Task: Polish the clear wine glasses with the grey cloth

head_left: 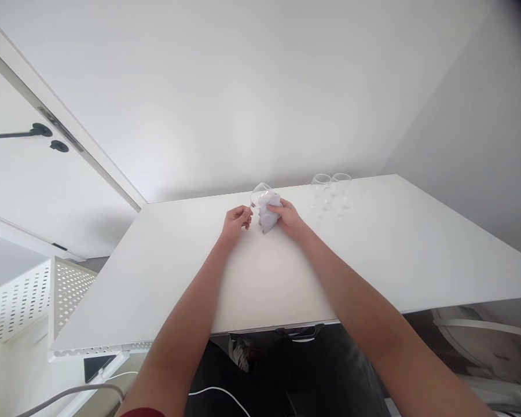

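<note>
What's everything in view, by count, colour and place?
tilted glass: 1, clear, against the cloth
cloth: 1, pale grey, in the right hand
tabletop: 1, white, centre
standing glasses: 2, clear, tabletop's far edge, right
back wall: 1, white, behind
door: 1, white, left
door handle: 1, black, on door
lock: 1, black, alongside
perforated rack: 1, white, lower left
cables: at least 2, white, grey, bottom
sleeve: 1, red, bottom left
left hand: 1, bare, by the tilted glass
right hand: 1, bare, on the cloth
</note>
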`<action>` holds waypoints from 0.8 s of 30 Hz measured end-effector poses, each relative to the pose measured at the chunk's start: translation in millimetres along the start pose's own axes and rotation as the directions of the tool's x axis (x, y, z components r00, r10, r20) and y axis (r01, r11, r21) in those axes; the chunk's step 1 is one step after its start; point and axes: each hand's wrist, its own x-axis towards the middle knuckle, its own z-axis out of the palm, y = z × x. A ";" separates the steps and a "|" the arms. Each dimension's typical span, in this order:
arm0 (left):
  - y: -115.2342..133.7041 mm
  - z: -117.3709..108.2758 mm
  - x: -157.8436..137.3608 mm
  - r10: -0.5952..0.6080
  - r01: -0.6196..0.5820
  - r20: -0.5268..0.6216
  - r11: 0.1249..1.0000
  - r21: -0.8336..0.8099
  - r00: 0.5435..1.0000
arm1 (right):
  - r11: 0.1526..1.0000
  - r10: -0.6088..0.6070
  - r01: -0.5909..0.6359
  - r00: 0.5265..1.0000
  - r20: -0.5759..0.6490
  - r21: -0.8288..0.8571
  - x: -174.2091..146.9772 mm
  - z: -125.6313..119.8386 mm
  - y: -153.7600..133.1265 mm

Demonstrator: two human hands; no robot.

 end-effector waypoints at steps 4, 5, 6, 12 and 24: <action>-0.5 0.4 -0.3 0.010 -0.010 0.020 1.000 0.000 1.000 | 0.993 -0.083 0.064 0.978 -0.189 -0.104 1.4 -1.2 2.5; -0.5 0.7 -0.5 0.009 -0.009 0.040 1.000 0.002 0.999 | 0.996 -0.070 0.057 0.977 -0.202 -0.069 1.0 -0.6 1.5; -0.5 1.1 -0.9 0.004 -0.005 0.062 1.000 0.012 0.998 | 0.999 -0.043 0.041 0.980 -0.195 -0.013 0.5 0.0 0.1; 1.5 0.8 -2.6 -0.069 0.063 0.118 0.997 0.053 0.991 | 0.974 0.036 -0.052 0.996 0.079 0.222 -4.4 -0.7 -12.4; -2.1 1.1 0.5 0.023 -0.023 -0.024 1.000 0.017 0.999 | 0.981 0.013 -0.051 0.979 0.203 0.185 -8.3 8.5 -13.6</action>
